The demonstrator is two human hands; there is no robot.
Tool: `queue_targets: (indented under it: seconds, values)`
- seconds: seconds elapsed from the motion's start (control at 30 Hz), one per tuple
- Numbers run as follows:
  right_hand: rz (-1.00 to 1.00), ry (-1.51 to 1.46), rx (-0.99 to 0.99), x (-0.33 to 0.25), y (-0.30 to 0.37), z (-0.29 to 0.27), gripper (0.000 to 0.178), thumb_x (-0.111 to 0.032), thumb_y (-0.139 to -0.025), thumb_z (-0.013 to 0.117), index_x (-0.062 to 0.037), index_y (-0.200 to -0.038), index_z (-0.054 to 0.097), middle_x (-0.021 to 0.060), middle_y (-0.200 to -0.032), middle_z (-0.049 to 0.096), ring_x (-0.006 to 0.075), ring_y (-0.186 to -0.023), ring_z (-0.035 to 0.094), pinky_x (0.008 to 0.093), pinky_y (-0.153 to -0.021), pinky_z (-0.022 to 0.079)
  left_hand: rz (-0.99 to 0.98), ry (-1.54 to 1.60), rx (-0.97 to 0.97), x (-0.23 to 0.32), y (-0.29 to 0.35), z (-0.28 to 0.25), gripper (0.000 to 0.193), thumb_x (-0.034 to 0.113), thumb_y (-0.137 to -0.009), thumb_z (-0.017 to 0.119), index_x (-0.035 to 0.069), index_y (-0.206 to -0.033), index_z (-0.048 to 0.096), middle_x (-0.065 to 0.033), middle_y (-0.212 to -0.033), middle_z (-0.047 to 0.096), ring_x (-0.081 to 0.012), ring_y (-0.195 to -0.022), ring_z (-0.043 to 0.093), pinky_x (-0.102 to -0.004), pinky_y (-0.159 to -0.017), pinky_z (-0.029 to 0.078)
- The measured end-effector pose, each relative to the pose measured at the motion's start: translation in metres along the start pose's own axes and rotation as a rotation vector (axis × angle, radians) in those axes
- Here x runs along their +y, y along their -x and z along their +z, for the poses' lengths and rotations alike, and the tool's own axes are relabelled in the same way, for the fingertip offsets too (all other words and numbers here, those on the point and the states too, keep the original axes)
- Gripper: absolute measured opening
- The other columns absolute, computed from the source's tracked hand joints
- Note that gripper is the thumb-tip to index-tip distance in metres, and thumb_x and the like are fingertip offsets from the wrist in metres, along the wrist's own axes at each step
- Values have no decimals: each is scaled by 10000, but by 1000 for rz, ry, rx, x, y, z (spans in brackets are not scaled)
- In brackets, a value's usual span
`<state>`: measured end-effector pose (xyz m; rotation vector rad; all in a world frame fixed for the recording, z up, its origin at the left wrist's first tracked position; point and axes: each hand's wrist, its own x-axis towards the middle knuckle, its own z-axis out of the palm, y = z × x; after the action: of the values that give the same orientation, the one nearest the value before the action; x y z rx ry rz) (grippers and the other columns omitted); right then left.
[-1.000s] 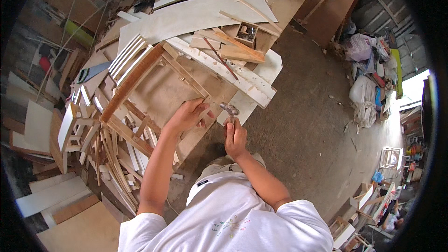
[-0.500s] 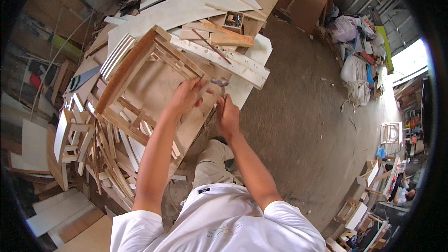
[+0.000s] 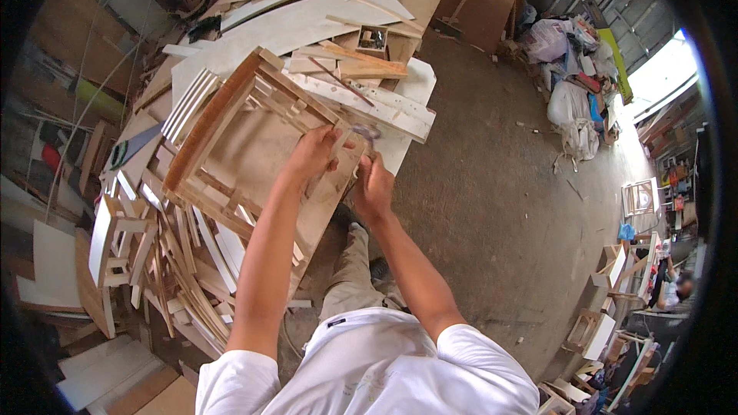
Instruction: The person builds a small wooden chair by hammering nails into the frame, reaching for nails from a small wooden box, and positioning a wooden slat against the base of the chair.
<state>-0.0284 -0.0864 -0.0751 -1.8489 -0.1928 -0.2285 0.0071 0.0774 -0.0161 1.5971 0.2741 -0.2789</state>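
A wooden stool-like frame (image 3: 223,119) with a brown edge lies tipped on its side on the workbench. My left hand (image 3: 314,152) is at its near right corner, fingers curled in a pinch. What they hold, if anything, is too small to make out. Just to the right, my right hand (image 3: 373,184) is closed around the handle of a hammer (image 3: 366,132). The hammer's metal head is blurred and sits close to the frame's end, beside my left fingertips. I cannot tell whether it touches the wood.
Planks and white boards (image 3: 300,19) cover the bench's far side, with a small box of nails or screws (image 3: 373,38). A handsaw (image 3: 137,146) and stacked offcuts (image 3: 184,261) lie left. Bagged rubbish (image 3: 569,100) stands right. A person (image 3: 675,288) is at the far right.
The hammer head has shifted slightly and is more blurred. My left hand has stayed close to the frame's corner. The whole view has swung a little.
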Motion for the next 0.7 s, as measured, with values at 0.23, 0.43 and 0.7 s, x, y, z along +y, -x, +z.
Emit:
queue_targets:
  seconds: [0.23,0.43,0.7]
  values:
    - [-35,30,75,5,0,6,275,-197,-1105,493,71,-1138,541,290,-775,648,532,-731,635,555,-619,462,-14,-65,-65,1,-4,-3,364,270,-1144,445,32,-1365,608,-66,-1089,766,-117,-654,555,-285,-560,493]
    - [-82,79,122,-4,-4,5,369,-315,-1123,473,32,-1014,536,242,-728,654,456,-683,663,487,-614,492,29,-12,-41,-5,-6,-4,331,222,-1134,440,-49,-1250,590,-122,-1085,760,-136,-549,547,-314,-503,497]
    - [-15,85,112,-2,-4,3,345,-301,-1123,471,23,-1025,535,262,-749,656,491,-719,665,517,-615,491,-44,71,-24,-2,-13,-3,384,270,-1140,440,-41,-1305,595,-127,-1097,758,-156,-541,555,-310,-510,496]
